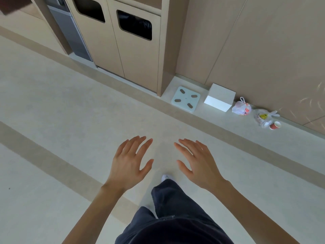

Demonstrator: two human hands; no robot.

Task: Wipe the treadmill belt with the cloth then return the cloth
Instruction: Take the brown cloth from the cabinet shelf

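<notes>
- Left hand [129, 164] and right hand [198, 164] hover palm-down over the pale floor [70, 111], fingers spread, grasping nothing.
- Bathroom scale [185, 99] lies beyond the hands; just right of it a white box [219, 97], then probably tied bags [241, 108].
- No cloth or treadmill appears.

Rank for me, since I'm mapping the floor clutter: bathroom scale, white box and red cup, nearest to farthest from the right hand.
From the right hand:
1. Bathroom scale, ahead by the cabinet.
2. White box, right of the scale.
3. Red cup, far right along the wall.
</notes>
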